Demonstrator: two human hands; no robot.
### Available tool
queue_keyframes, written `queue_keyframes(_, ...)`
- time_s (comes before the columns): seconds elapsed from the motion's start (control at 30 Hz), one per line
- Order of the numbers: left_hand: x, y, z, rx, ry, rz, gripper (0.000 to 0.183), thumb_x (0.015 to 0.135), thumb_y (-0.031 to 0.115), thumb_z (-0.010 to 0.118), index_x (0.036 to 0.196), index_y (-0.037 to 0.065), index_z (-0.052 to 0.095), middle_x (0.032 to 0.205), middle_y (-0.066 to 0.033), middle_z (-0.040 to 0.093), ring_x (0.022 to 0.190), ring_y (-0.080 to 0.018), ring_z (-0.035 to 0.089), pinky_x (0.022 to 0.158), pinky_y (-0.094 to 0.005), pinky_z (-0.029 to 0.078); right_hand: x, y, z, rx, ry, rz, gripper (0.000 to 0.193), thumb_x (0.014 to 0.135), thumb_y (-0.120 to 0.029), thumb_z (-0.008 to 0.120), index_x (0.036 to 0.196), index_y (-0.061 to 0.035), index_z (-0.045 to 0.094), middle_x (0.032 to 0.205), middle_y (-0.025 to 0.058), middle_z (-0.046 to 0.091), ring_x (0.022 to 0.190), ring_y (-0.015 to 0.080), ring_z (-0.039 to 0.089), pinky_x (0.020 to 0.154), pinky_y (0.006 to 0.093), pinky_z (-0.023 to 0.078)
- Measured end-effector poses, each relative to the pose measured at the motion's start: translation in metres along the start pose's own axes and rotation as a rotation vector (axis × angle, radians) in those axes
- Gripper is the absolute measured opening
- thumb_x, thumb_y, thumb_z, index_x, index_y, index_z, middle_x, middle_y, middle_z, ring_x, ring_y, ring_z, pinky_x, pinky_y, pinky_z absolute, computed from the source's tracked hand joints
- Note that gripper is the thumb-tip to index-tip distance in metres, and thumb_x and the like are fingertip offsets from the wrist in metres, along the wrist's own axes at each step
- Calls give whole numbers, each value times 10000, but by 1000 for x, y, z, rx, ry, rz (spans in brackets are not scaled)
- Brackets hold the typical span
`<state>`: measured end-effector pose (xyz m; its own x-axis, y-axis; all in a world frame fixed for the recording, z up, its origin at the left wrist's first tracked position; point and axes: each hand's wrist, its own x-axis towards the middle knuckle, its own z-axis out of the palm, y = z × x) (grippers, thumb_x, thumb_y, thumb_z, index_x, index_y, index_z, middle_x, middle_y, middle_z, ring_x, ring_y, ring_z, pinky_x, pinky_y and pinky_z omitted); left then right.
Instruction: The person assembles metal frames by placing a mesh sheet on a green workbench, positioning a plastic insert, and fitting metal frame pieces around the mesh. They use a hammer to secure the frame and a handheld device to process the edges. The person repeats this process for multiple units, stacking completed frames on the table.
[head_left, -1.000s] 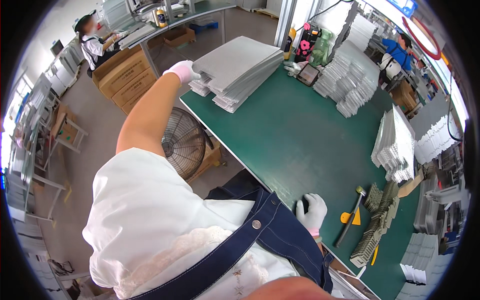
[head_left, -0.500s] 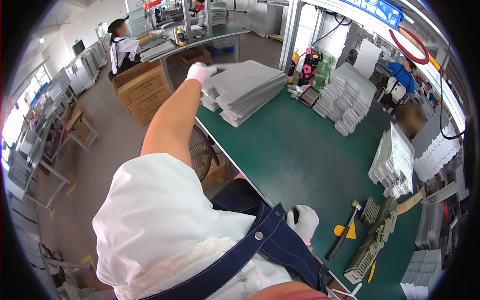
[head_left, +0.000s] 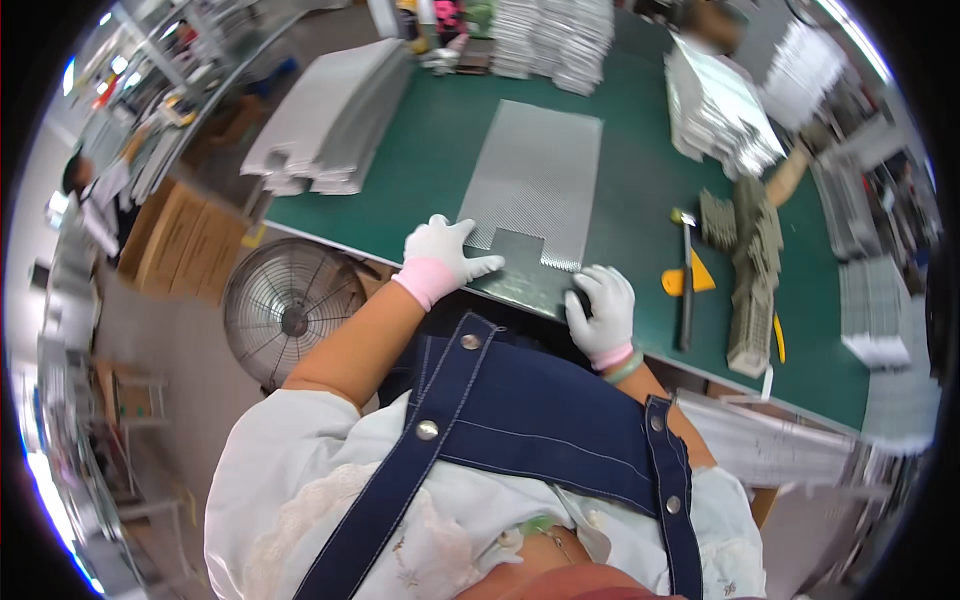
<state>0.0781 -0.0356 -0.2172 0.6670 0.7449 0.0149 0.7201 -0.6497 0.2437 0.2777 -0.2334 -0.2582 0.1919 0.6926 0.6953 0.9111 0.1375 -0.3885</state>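
A thin grey sheet (head_left: 540, 175) with a fine textured surface lies flat on the green table. A square notch is cut into its near edge. Beside the sheet's near left corner is my left hand (head_left: 440, 255), in a white glove with a pink cuff, its fingers spread and thumb out. My right hand (head_left: 605, 310), gloved the same way, rests at the table's front edge just below the near right corner. Its fingers are bent and apart from the thumb, with nothing visible between them.
A stack of similar sheets (head_left: 335, 110) stands at the left, more stacks (head_left: 555, 40) at the back. On the right lie a hammer (head_left: 687, 285), a yellow scraper (head_left: 700, 275), a row of khaki parts (head_left: 752, 285) and shiny sheets (head_left: 720, 110). A floor fan (head_left: 293, 315) stands below left.
My left hand has come back from the left stack to the table in front of me. One sheet now lies there. My view has turned toward the table.
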Motion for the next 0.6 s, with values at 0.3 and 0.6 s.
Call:
queue_keyframes(0.3,24,-39,35,50,394,511,566,840,461,643,1233,56,601,1275,-220,551,1156,-414,522,1017,-496,388,3,-25,-1,-367,-139,-62,419,724,-251,742,1067,-53,606,1118,141,620,1094,350,574,947,488,445)
queue_keyframes(0.6,9,-36,28,-105,481,574,454,788,281,689,1137,5,602,1164,-196,602,1139,-398,537,1020,-504,390,18,-29,-5,-373,-248,78,416,715,-330,727,994,-44,610,1057,136,615,1041,317,570,927,469,424)
